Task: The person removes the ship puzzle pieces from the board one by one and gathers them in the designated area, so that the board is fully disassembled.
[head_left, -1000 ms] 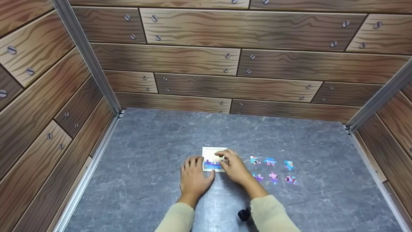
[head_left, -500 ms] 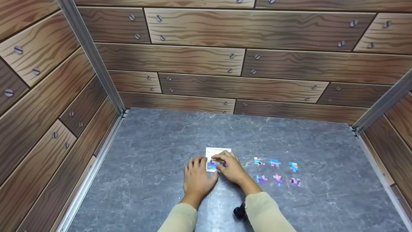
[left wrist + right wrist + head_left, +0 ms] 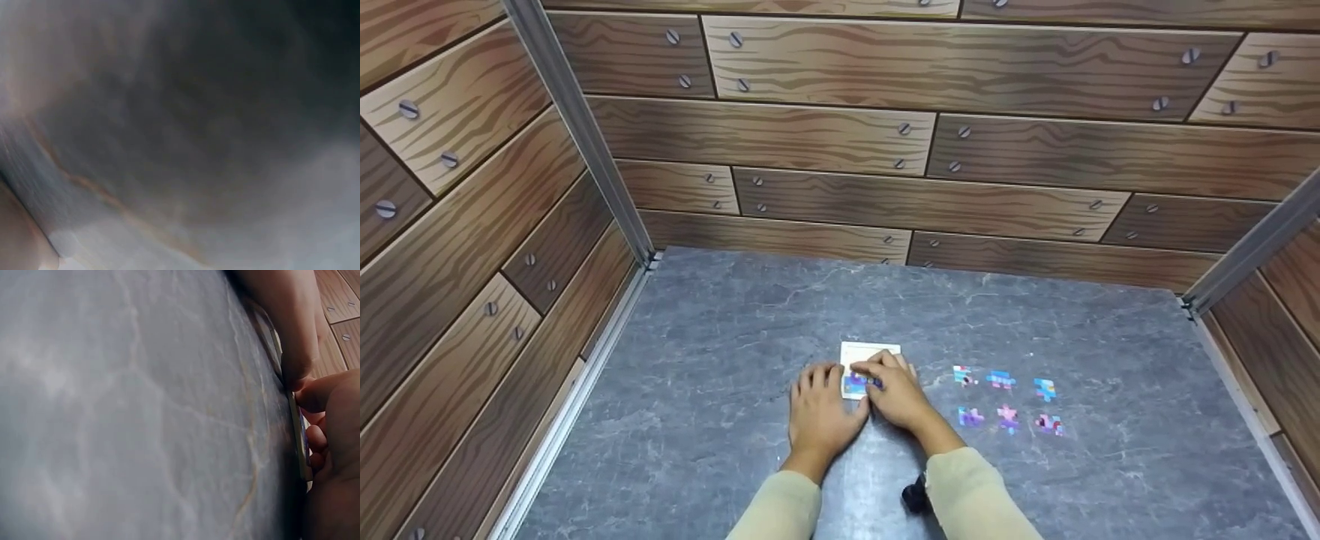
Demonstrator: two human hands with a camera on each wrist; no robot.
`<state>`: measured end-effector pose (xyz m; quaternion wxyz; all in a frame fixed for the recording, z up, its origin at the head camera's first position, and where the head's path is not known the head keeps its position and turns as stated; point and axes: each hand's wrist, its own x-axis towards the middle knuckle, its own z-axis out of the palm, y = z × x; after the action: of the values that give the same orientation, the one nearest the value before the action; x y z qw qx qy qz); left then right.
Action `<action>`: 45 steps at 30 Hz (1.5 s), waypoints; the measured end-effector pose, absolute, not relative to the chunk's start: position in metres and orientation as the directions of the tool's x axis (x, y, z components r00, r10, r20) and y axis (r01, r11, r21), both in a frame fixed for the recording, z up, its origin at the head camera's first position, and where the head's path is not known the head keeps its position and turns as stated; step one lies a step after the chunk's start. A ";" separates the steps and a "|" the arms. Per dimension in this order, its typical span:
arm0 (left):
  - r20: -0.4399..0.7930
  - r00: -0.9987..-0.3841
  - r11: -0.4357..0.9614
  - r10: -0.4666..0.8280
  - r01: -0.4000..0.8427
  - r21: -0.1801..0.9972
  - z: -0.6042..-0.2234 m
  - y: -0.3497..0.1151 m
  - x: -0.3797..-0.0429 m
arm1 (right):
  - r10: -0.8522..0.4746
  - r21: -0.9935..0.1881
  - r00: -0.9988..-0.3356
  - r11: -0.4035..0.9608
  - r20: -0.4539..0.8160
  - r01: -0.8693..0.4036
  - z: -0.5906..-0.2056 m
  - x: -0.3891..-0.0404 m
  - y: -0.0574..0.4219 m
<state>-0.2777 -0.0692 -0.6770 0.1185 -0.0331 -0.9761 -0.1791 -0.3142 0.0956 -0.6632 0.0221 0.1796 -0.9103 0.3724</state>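
A small white-bordered puzzle tray (image 3: pixel 870 347) lies flat on the grey tabletop, with blue and purple puzzle pieces (image 3: pixel 854 385) showing in its lower part. My left hand (image 3: pixel 819 416) rests at the tray's left side, fingers extended, thumb reaching to its lower edge. Over the tray's right part, my right hand (image 3: pixel 896 394) has bent fingers touching the tray; they hide whether a piece is pinched. The right wrist view shows the right hand (image 3: pixel 343 433) against the tray's thin edge (image 3: pixel 301 444), with the left hand (image 3: pixel 295 326) at its far end. The left wrist view is mostly blurred.
Several loose puzzle pieces (image 3: pixel 1007 418) lie in two rows right of the tray. A black object (image 3: pixel 915 495) shows beside the right sleeve (image 3: pixel 975 487). Wood-patterned walls (image 3: pixel 825 135) with metal corner posts (image 3: pixel 585 135) enclose the tabletop (image 3: pixel 720 322).
My right hand has shifted slightly toward me over the tray, and its fingers cover more of the tray's right part. The left hand stays at the tray's side. The whole head view shifts slightly.
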 end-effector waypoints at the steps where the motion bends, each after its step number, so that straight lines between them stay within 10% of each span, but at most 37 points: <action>1: 0.242 -0.970 0.933 0.021 0.106 0.343 -0.677 -0.069 -0.278 | -0.311 -0.668 -0.934 0.660 0.174 -0.344 -0.663 -0.314 0.095; 45: 0.259 -0.966 0.930 0.027 0.119 0.347 -0.679 -0.070 -0.278 | -0.325 -0.745 -0.941 0.603 0.095 -0.284 -0.654 -0.320 0.098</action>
<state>-0.2780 -0.0703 -0.6790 0.1257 -0.0374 -0.9744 -0.1828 -0.3197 0.0977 -0.6540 -0.0250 0.1702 -0.8950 0.4115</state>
